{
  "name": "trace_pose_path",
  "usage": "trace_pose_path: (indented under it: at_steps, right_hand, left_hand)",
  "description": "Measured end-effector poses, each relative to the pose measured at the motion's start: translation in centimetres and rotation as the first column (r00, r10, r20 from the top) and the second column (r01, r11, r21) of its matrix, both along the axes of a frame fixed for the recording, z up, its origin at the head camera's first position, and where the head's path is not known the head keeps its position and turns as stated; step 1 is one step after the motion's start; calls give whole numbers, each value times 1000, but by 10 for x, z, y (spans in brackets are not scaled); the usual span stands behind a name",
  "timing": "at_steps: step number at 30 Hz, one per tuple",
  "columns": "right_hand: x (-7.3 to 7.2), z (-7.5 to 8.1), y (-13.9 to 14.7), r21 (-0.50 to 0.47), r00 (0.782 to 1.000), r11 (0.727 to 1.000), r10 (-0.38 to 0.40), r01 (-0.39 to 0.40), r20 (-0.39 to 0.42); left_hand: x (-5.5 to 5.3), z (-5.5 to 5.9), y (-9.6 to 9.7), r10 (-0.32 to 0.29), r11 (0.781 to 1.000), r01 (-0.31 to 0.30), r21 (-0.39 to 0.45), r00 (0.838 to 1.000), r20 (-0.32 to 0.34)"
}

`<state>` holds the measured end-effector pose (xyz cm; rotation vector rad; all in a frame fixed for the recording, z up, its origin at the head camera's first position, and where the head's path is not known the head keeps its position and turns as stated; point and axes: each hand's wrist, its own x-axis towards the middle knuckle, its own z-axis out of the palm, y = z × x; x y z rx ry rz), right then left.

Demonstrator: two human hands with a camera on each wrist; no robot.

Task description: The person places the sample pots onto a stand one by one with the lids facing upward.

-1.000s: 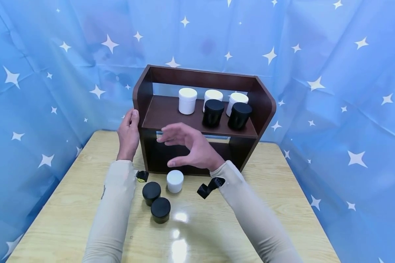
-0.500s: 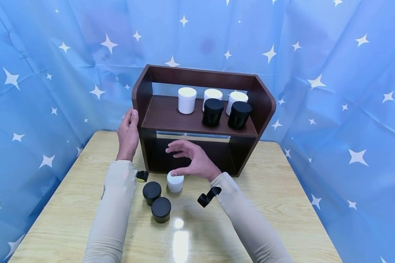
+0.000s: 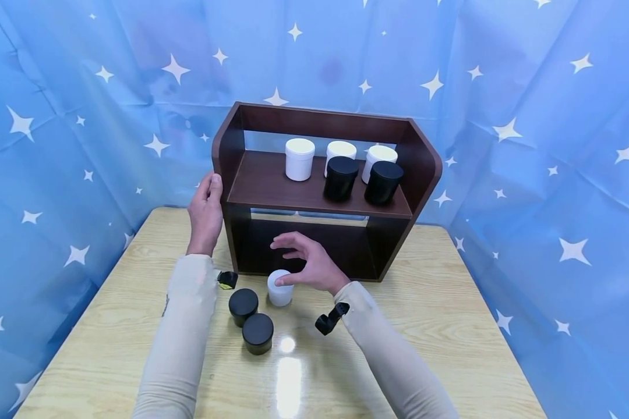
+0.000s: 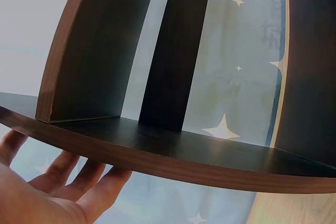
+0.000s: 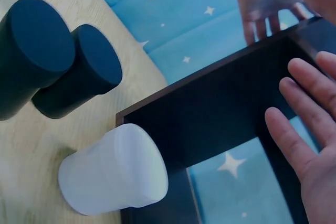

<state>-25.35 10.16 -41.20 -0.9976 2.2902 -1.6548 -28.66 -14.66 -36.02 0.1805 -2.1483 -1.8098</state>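
Note:
My left hand [image 3: 205,216] rests against the outer face of the left side panel of a dark brown two-tier shelf [image 3: 278,203]. In the left wrist view its fingers [image 4: 107,187] lie fairly straight along that panel. My right hand [image 3: 314,265] hovers just above and to the right of a small white lidded jar [image 3: 280,294], fingers spread and gently bent, thumb overlapping the lid in the head view. The right wrist view has a gap between these fingers [image 5: 286,135] and the white jar [image 5: 113,171]. Two black lidded jars [image 3: 243,305] [image 3: 258,334] stand close together to its left.
On the upper tier stand three white jars [image 3: 299,160] in a row, two black jars [image 3: 340,179] in front of the right ones. Below is the dark lower compartment [image 3: 314,247]. A pale wooden table [image 3: 440,326] carries everything, with a blue starry curtain [image 3: 529,145] around it.
My right hand has come down and slightly right, from in front of the shelf's middle board to just over the white jar. My left hand has stayed on the side panel.

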Motion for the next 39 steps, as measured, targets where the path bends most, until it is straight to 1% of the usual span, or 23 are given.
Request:
trace_pose_path:
  at_steps: [6,14,22,29,32,39]
  right_hand:
    - [-4,-14,-1,30,999,998,-51,51,-12]
    - [-8,-32,-4,105,996,991,-86,87,-15]
    - [-12,-52,-7,107,992,987,-124,124,-2]
    - [-11,-70,-11,139,990,981,-142,137,23]
    - [-11,-77,-12,142,988,978,-155,151,16]
    - [-11,-87,-12,156,984,972,-177,178,-19]
  left_hand:
    - [-1,1,0,0,1000,0,0,1000,-10]
    - [1,1,-1,10,1000,-10,4,1000,-5]
    - [0,1,0,14,1000,-14,0,1000,-13]
    - [0,-1,-1,6,1000,-5,8,1000,-18]
    - [0,-2,-1,5,1000,-5,5,1000,-22]
    - [1,-1,0,8,1000,-8,-4,1000,-4]
